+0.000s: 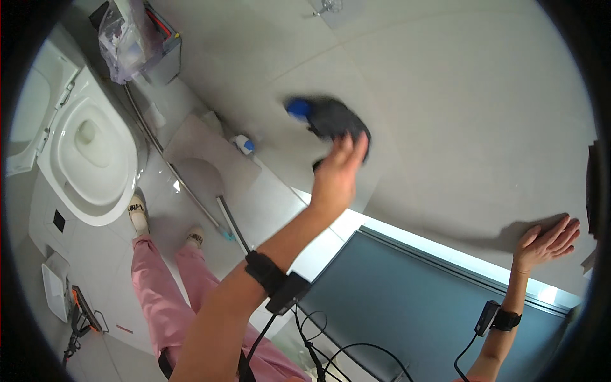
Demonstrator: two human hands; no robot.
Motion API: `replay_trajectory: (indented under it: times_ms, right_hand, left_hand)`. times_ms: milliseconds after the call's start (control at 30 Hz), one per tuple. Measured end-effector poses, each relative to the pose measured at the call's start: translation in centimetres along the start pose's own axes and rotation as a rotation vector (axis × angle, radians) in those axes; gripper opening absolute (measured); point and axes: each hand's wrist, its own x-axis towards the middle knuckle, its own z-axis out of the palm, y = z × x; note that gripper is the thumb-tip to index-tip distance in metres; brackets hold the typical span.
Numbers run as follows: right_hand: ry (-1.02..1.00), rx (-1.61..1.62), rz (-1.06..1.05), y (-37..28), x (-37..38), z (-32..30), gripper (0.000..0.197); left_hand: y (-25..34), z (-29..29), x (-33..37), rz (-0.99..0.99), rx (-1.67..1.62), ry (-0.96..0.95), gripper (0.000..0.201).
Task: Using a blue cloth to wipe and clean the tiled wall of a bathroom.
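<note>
Your left forearm (pixel 254 280), with a black band and a small box at the wrist, comes nearest to the camera and rises toward the grey wall (pixel 458 114). At its end the left hand (pixel 337 175) has the fingers together and slightly bent, pressing a dark cloth (pixel 334 118) against the wall; a blue part shows at the cloth's left edge. The cloth is blurred, so I cannot tell exactly how you pinch it. It looks soft, light and limp; I judge it will fold and slip on the smooth tiles, so keep the palm flat over its middle, not at a corner.

Far left, down on the floor, stands a white toilet (pixel 92 156), with a plastic bag (pixel 127 38) above it, a long metal handle (pixel 172 172) lying across the tiles, and a small white bottle with blue cap (pixel 244 144).

To the right, a dark glass panel (pixel 414 305) stands below the wall. Your right hand (pixel 547 242) lies spread flat on the wall, holding nothing, well apart from the cloth.
</note>
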Motion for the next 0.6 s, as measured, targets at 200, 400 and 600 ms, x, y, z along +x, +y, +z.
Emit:
replay_trajectory:
  times_ms: [200, 400, 600]
  right_hand:
    - [-0.034, -0.001, -0.005, -0.1, -0.4, -0.1, 0.064]
    - [-0.063, 0.014, -0.014, 0.0, -0.5, -0.1, 0.067]
    - [-0.027, 0.034, -0.139, -0.2, 0.5, 0.0, 0.064]
  left_hand:
    - [0.2, -1.9, 4.7, 0.009, -0.144, 0.220, 0.053]
    - [0.7, -1.9, 10.7, 0.345, 0.118, 0.394, 0.054]
    - [-0.3, 7.3, 0.8, 0.555, 0.020, 0.046, 0.030]
